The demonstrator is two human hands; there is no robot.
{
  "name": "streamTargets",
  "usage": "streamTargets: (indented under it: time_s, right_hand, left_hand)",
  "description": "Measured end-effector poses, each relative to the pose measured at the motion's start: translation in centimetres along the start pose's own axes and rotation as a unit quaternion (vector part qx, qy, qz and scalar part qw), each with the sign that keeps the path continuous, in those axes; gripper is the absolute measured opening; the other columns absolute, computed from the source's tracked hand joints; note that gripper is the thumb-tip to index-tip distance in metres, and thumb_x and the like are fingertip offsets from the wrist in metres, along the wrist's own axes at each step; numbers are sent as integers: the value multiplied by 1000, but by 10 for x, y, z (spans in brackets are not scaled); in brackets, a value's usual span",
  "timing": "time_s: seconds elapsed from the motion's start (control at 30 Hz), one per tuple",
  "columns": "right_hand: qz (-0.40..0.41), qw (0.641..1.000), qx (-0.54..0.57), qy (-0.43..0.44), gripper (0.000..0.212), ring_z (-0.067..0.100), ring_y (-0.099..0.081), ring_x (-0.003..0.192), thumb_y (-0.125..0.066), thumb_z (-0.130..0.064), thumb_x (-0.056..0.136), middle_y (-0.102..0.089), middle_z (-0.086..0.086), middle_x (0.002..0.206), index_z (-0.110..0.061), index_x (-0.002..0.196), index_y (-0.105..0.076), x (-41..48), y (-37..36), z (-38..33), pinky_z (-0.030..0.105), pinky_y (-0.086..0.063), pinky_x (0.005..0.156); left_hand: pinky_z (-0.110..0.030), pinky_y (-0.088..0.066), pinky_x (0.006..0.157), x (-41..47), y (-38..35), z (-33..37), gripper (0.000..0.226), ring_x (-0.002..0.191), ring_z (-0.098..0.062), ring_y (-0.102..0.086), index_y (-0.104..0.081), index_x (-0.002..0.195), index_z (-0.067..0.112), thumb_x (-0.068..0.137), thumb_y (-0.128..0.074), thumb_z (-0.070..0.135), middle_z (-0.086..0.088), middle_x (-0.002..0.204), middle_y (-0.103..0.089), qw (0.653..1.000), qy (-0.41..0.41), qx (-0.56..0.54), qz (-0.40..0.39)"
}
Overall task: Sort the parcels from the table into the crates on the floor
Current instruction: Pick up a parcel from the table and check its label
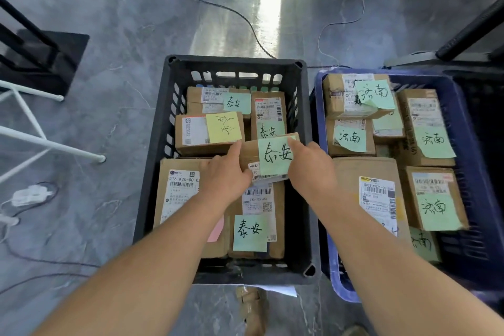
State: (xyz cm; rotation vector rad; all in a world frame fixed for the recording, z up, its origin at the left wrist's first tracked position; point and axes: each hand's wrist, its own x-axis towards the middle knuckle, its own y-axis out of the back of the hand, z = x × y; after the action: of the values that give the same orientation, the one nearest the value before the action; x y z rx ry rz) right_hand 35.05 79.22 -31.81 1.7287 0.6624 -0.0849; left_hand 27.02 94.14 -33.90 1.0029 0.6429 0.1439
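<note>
Though crowded, parcel (249, 155) within crate (234, 59) rim.

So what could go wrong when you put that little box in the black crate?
1. The small parcel is pinched only at its sides by the left hand and right hand, so it might slip.
2. The black crate is already packed; it could land tilted on the parcels below.
3. The right fingers touch its green note, which might peel off.

Grey floor (109, 35) w/ black crate (152, 172) & blue crate (334, 275) side by side, cables (218, 5), white power strip (30, 195) at left.
</note>
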Motion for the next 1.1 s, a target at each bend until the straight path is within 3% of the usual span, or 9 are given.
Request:
streamTargets:
  time_s: [0.23,0.53,0.73,0.83,1.0,1.1]
  right_hand:
    - [4,1000,-17,5,48,28,-52,97,-50,-8,92,-48,12,110,-14,138,-40,2,-5,-2,32,-39,64]
    - [26,999,22,-8,49,29,-50,93,-51,-4,90,-48,14,111,-13,137,-41,20,-18,-1,32,-37,63]
    - [58,998,36,-1,52,25,-39,81,-49,-1,89,-37,8,95,-14,138,-40,22,-14,0,34,-34,58]
    - [40,999,24,-8,48,23,-38,77,-51,-3,88,-35,6,93,-14,134,-42,24,-17,-2,33,-34,59]
    - [-40,999,-24,-16,39,23,-41,73,-56,-6,87,-49,13,105,-9,124,-45,22,-24,-6,32,-35,58]
    - [-72,997,-39,-16,38,29,-53,87,-52,-6,90,-51,16,114,-5,127,-42,23,-26,-8,33,-37,63]
  left_hand:
    - [-40,-32,93,8,-4,6,63,111,-24,-50,-14,152,25,97,-46,31,-1,123,-60,997,-20,73,25]
    - [-35,-25,79,24,-10,5,55,101,-21,-49,-20,147,28,98,-44,34,4,107,-64,989,-43,130,56]
    - [-36,-23,80,27,-6,2,54,103,-24,-50,-21,145,28,97,-46,31,3,104,-66,986,-62,123,92]
    - [-34,-21,79,29,-12,1,55,105,-23,-50,-21,146,28,97,-46,31,3,107,-66,986,-60,129,81]
    - [-38,-29,91,29,-19,-6,59,113,-23,-48,-24,150,28,96,-46,33,4,116,-64,987,-37,155,28]
    - [-40,-29,93,31,-21,-5,60,116,-23,-46,-22,151,28,97,-46,37,3,120,-63,984,-37,175,4]
